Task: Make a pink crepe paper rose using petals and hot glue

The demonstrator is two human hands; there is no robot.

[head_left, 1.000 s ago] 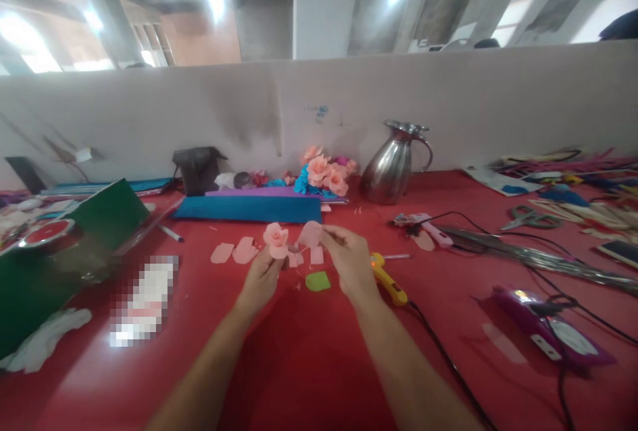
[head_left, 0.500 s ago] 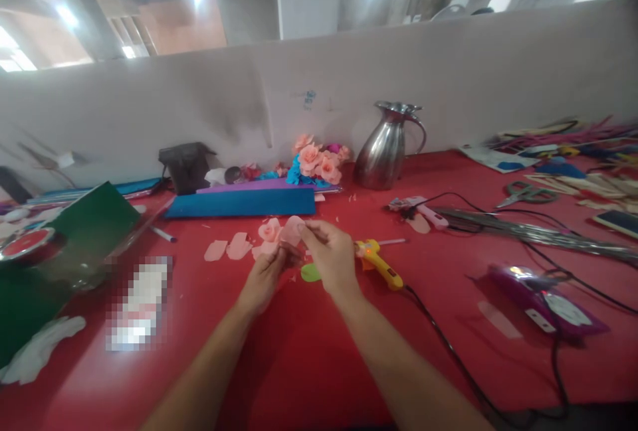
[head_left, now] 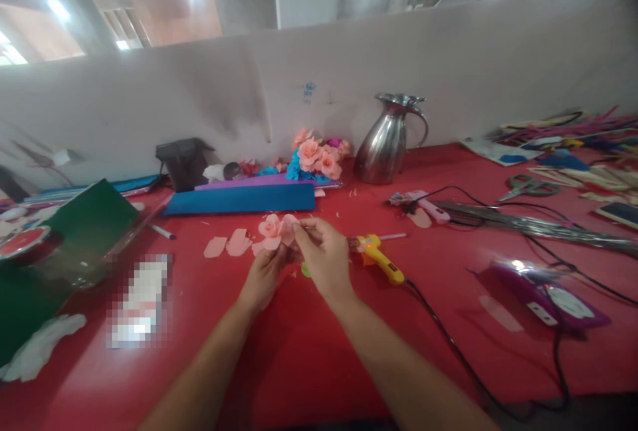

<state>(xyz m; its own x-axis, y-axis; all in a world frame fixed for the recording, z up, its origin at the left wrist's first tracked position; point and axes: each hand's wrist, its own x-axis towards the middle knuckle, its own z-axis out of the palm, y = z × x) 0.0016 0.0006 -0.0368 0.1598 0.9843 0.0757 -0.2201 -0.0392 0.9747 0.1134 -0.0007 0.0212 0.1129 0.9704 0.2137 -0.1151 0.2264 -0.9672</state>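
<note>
A peach paper rose [head_left: 270, 226] is held over the red table by my left hand [head_left: 264, 275], its fingers closed round the flower's base. My right hand [head_left: 326, 258] pinches a loose peach petal [head_left: 289, 228] against the right side of the rose. Peach paper petals [head_left: 238, 243] lie on the table left of the flower. Partly hidden behind my right hand is a small green paper piece [head_left: 306, 270]. Just right of that hand rests a yellow glue gun [head_left: 379, 259], its cord running toward the front edge.
Behind stand a steel jug [head_left: 383, 142], finished paper flowers [head_left: 319, 155] and a blue paper roll [head_left: 239, 200]. To the right lie scissors [head_left: 531, 186], wires [head_left: 538, 225], a pink glue gun [head_left: 433, 208] and a purple power strip [head_left: 551, 295]. Green paper [head_left: 94, 218] and a pen [head_left: 163, 232] are left.
My right hand has moved slightly left, bringing the petal up against the rose. The green piece is now more covered by that hand. The view has shifted a little.
</note>
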